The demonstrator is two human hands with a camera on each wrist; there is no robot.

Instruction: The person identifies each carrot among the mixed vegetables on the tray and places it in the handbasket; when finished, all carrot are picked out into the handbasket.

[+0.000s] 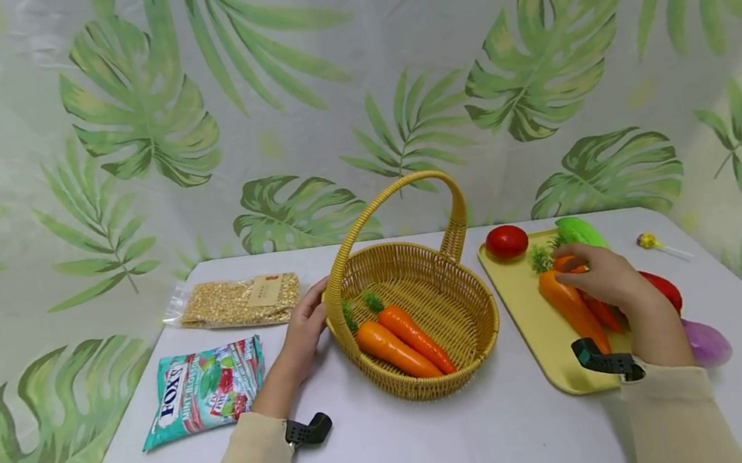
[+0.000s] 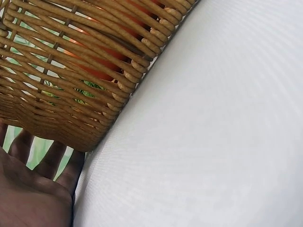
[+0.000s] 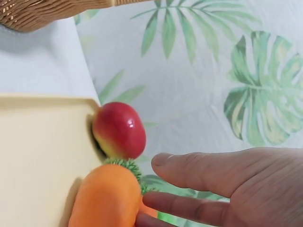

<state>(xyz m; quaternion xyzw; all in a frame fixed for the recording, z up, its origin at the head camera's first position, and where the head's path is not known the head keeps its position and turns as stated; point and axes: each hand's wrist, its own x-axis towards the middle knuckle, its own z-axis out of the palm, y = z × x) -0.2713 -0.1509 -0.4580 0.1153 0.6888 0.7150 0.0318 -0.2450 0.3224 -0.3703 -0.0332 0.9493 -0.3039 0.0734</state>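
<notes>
The fingers [image 3: 182,203] of the right hand [image 1: 606,283] are straight and spread, the thumb held apart from them, by the leafy far end of an orange carrot [image 1: 567,307] on the yellow tray [image 1: 520,298] at the right; whether a fingertip touches it cannot be told. The step in hand looks like taking hold of this carrot. It would go best with the thumb on its left flank and the fingers on its right, around the thick shoulder rather than the flimsy green top, since the smooth skin may roll. A redder carrot [image 1: 603,314] lies close along its right side, so the fingers should slip between the two without dragging both. The left hand [image 1: 306,326] rests against the left side of the wicker basket [image 1: 434,387], its fingers straight where they show, the tips hidden by the weave; light pressure should be enough to steady it. For room, a lift straight up should clear the tray's rim and the red fruit [image 1: 507,242] at its far left corner. A strip of white table [image 1: 519,368] runs between tray and basket, and the handle [image 1: 456,212] arches from left to far right, leaving the basket's near right rim the open side.
</notes>
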